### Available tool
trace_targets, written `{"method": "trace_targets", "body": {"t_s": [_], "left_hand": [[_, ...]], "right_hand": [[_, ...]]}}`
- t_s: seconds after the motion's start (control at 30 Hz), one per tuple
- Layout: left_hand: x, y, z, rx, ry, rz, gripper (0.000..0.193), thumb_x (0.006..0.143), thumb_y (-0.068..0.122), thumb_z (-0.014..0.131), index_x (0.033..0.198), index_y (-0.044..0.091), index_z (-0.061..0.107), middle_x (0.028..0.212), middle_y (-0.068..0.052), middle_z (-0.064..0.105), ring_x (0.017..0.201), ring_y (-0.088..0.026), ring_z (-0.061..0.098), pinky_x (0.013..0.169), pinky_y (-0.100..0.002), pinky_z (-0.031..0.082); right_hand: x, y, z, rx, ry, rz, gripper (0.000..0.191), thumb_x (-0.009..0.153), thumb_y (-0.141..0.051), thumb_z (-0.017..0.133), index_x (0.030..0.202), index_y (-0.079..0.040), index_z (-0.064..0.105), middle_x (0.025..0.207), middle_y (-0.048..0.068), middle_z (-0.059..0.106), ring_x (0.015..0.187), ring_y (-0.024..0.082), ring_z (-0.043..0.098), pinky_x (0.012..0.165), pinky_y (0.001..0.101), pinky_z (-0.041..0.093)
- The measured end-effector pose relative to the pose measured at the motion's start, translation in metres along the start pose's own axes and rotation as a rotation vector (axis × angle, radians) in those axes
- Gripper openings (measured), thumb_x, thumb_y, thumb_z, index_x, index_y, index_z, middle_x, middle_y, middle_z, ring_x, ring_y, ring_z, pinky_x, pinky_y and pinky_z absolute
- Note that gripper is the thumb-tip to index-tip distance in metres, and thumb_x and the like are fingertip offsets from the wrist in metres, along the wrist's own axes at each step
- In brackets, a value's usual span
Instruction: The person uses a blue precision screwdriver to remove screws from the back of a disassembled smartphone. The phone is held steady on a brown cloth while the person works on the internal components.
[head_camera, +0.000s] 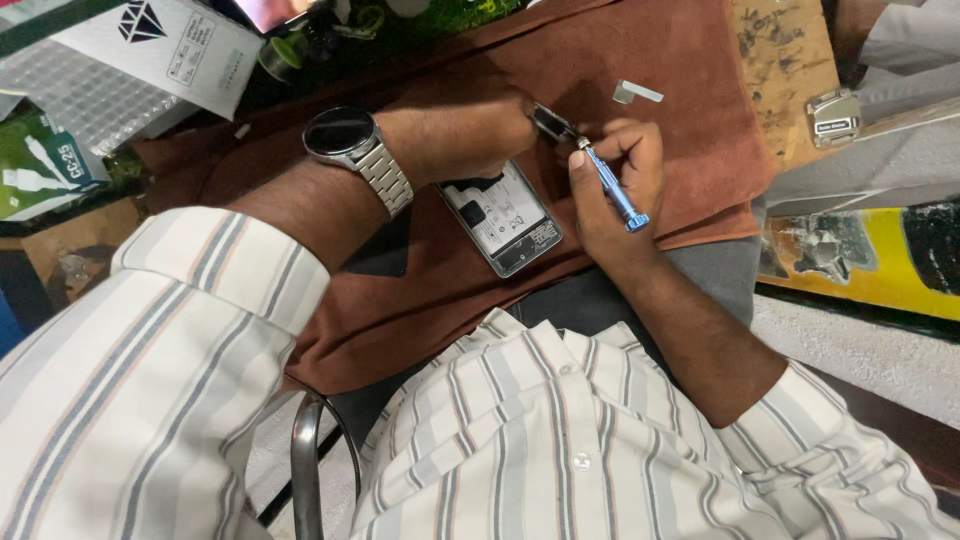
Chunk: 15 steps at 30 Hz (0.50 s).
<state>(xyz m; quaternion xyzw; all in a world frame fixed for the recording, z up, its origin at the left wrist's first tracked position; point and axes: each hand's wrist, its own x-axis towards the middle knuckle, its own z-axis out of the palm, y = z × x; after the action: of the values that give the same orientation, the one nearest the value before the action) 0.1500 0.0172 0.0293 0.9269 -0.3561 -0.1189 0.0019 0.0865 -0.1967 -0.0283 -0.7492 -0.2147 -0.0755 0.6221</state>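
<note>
Fingers (600, 150) of the right hand (610, 190) are clamped on a blue screwdriver (612, 187), its tip at the top end of an opened phone (505, 215). Left hand (470, 130) pins that end, its fingers closed on a small dark part (550, 122). The phone lies mid-table on a brown cloth (680, 60); a small grey piece (637, 92) sits near the far edge. A slipping tip could likely scratch the exposed insides, or a loose screw could vanish in the cloth.
</note>
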Motion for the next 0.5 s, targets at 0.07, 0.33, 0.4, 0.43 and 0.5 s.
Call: {"method": "trace_targets", "body": {"t_s": [0.07, 0.33, 0.4, 0.43, 0.5], "left_hand": [[-0.008, -0.005, 0.004, -0.002, 0.104, 0.024, 0.010, 0.083, 0.015, 0.070, 0.081, 0.009, 0.062, 0.083, -0.008, 0.067, 0.075, -0.027, 0.064, 0.065, -0.041, 0.052], [-0.048, -0.020, 0.019, -0.403, 0.611, -0.087, 0.014, 0.087, 0.015, 0.069, 0.083, 0.007, 0.058, 0.087, -0.010, 0.064, 0.079, -0.030, 0.061, 0.069, -0.043, 0.051], [-0.060, -0.015, 0.028, -0.355, 0.815, -0.063, 0.011, 0.093, 0.014, 0.064, 0.094, 0.005, 0.059, 0.096, -0.012, 0.063, 0.091, -0.035, 0.062, 0.080, -0.047, 0.051], [-0.065, -0.009, 0.033, -0.406, 0.835, -0.076, 0.010, 0.094, 0.014, 0.061, 0.097, 0.005, 0.059, 0.096, -0.014, 0.063, 0.090, -0.036, 0.061, 0.081, -0.048, 0.051], [-0.075, 0.009, 0.045, -0.514, 0.877, -0.100, 0.013, 0.096, 0.014, 0.054, 0.103, 0.005, 0.061, 0.095, -0.017, 0.063, 0.088, -0.038, 0.060, 0.081, -0.050, 0.050]], "right_hand": [[0.000, 0.000, 0.001, 0.027, 0.006, -0.037, 0.019, 0.111, -0.002, 0.064, 0.112, -0.002, 0.045, 0.116, 0.011, 0.053, 0.103, 0.009, 0.057, 0.089, 0.0248, 0.051], [0.005, -0.021, 0.002, -0.050, -0.101, -0.051, 0.023, 0.099, -0.003, 0.073, 0.107, -0.002, 0.052, 0.116, 0.017, 0.071, 0.088, 0.015, 0.069, 0.076, 0.0319, 0.057], [0.009, -0.027, 0.001, -0.194, -0.190, -0.227, 0.023, 0.096, -0.001, 0.076, 0.106, -0.002, 0.056, 0.112, 0.018, 0.071, 0.100, 0.024, 0.072, 0.085, 0.0372, 0.058], [0.011, -0.029, 0.000, -0.223, -0.224, -0.251, 0.023, 0.093, -0.001, 0.078, 0.104, -0.003, 0.057, 0.109, 0.018, 0.071, 0.097, 0.026, 0.071, 0.084, 0.0376, 0.058], [0.013, -0.033, -0.003, -0.285, -0.294, -0.297, 0.024, 0.088, -0.001, 0.081, 0.100, -0.004, 0.060, 0.103, 0.017, 0.070, 0.092, 0.030, 0.070, 0.080, 0.0383, 0.057]]}}
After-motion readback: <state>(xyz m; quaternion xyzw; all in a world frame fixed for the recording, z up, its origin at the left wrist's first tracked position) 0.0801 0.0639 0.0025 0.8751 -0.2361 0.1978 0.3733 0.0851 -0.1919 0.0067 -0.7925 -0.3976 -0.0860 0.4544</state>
